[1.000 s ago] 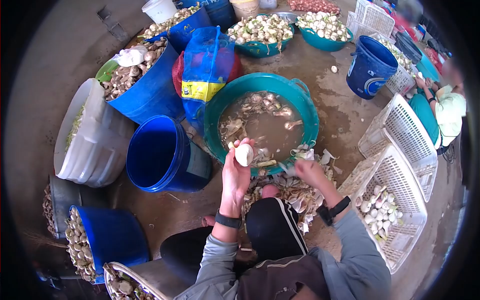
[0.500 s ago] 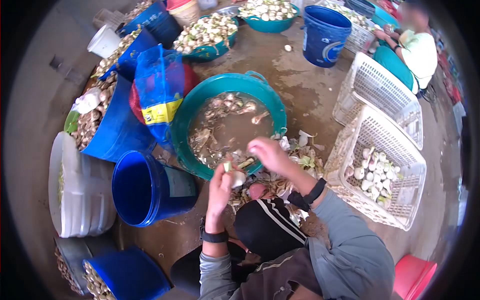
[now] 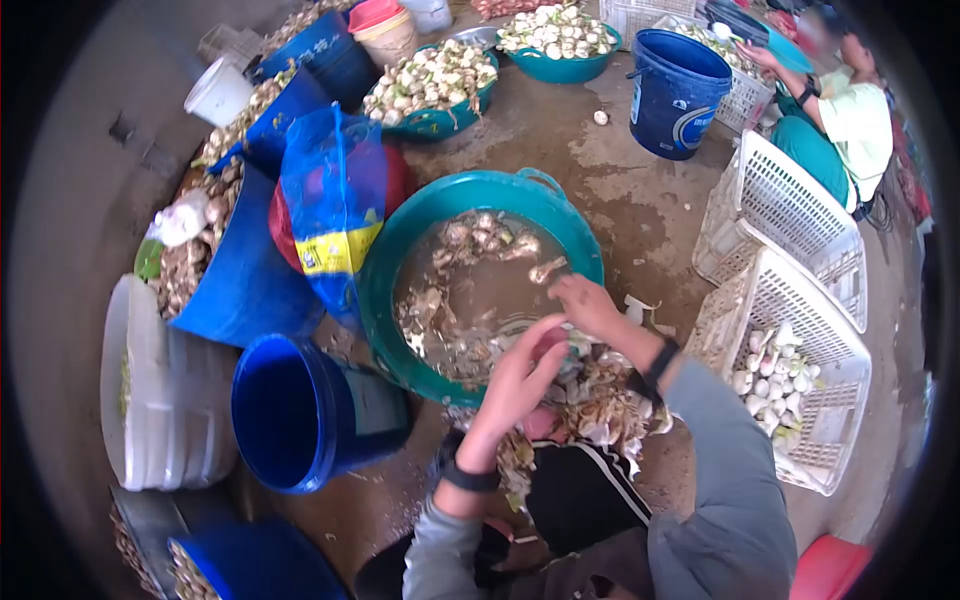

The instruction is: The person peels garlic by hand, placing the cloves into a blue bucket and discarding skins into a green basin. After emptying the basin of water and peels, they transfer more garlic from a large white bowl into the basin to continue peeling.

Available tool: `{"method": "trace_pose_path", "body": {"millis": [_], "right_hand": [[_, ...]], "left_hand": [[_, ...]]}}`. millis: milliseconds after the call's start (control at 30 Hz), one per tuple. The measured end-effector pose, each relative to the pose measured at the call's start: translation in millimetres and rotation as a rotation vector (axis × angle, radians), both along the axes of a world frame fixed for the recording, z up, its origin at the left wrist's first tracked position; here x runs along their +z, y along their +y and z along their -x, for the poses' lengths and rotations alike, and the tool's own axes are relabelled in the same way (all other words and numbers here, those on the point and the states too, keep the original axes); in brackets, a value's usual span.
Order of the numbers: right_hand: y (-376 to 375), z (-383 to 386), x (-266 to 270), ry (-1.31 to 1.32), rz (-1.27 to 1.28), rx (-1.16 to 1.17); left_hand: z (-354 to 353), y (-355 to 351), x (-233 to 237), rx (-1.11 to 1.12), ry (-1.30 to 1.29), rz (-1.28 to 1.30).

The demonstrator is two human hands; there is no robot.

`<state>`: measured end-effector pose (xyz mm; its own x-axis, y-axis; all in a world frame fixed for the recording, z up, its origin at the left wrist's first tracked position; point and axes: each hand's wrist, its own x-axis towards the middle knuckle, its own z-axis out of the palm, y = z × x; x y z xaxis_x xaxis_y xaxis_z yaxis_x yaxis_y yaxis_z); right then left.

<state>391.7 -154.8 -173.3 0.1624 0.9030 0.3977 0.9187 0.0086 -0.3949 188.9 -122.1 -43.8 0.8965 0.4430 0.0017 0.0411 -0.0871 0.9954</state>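
Note:
Over the near rim of a round green tub [image 3: 588, 215] of murky water, my left hand [image 3: 515, 385] is raised with thumb and fingers apart; a small reddish patch between them is unclear. To its right, my right hand [image 3: 592, 308] has its fingers bent together, and whatever is in them is hidden. Just beyond its fingertips, a garlic bulb with a stem [image 3: 547, 270] lies in the tub. More bulbs [image 3: 485, 237] and loose skins float there. Peelings [image 3: 600, 400] are heaped below my hands.
On the right, a white crate [image 3: 835, 425] holds white bulbs, with another crate [image 3: 800, 205] behind. An upright blue bucket [image 3: 275, 415] stands left of the tub. A co-worker [image 3: 845, 125] sits at upper right; a blue bucket [image 3: 680, 90] stands nearby.
The white bulb earlier in my left hand is no longer visible there, and that hand has opened and moved right. My right hand is nearer the bulb in the tub. The view has shifted.

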Motion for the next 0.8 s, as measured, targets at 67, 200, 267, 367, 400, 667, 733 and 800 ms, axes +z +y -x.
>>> {"method": "trace_pose_path", "body": {"millis": [67, 200, 267, 367, 400, 667, 733, 800], "right_hand": [[64, -36, -48, -0.175, 0.106, -0.076], [112, -40, -125, -0.626, 0.238, -0.353], [122, -22, -157, -0.456, 0.51, -0.274], [120, 7, -105, -0.184, 0.882, 0.029], [113, 21, -79, -0.001, 0.728, 0.086], [48, 93, 50, 1.445, 0.094, 0.274], [35, 101, 57, 1.394, 0.181, 0.299], [25, 112, 57, 1.389, 0.13, 0.328]], "left_hand": [[25, 9, -30, 0.186, 0.04, 0.106], [66, 24, -65, 0.332, 0.082, 0.352], [73, 42, -82, 0.343, 0.15, 0.296], [65, 65, -99, 0.358, 0.377, -0.04], [57, 67, -100, 0.405, 0.387, -0.478], [52, 52, -52, 0.398, 0.115, -0.403], [56, 26, -40, 0.418, 0.077, -0.265], [63, 10, -53, 0.502, -0.022, -0.193]]}}
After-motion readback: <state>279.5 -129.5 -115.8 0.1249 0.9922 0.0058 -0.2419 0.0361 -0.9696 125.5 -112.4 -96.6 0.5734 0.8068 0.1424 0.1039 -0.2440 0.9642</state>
